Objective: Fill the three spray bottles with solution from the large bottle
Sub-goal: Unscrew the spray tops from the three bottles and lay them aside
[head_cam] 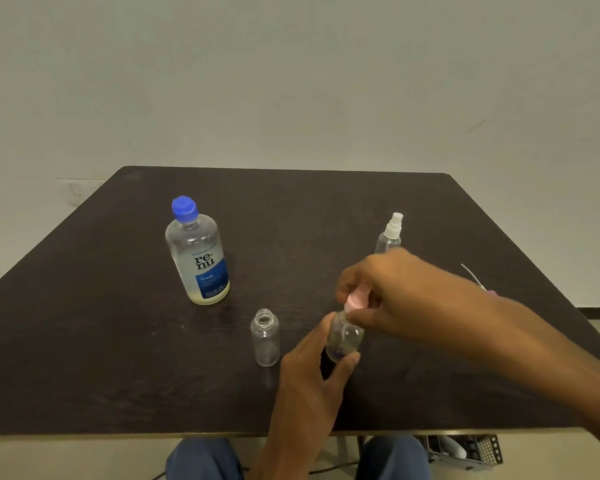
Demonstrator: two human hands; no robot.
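head view: our left hand (314, 355) grips a small clear bottle (344, 339) while our right hand (381, 292) pinches its pink spray cap (355, 301); the large bottle (198, 252) stands capped.

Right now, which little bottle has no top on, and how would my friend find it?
Start at the big bottle with the blue cap on the dark table. Just in front, slightly right, stands a small clear bottle. Nobody holds it, and unlike the other two, its neck is open.
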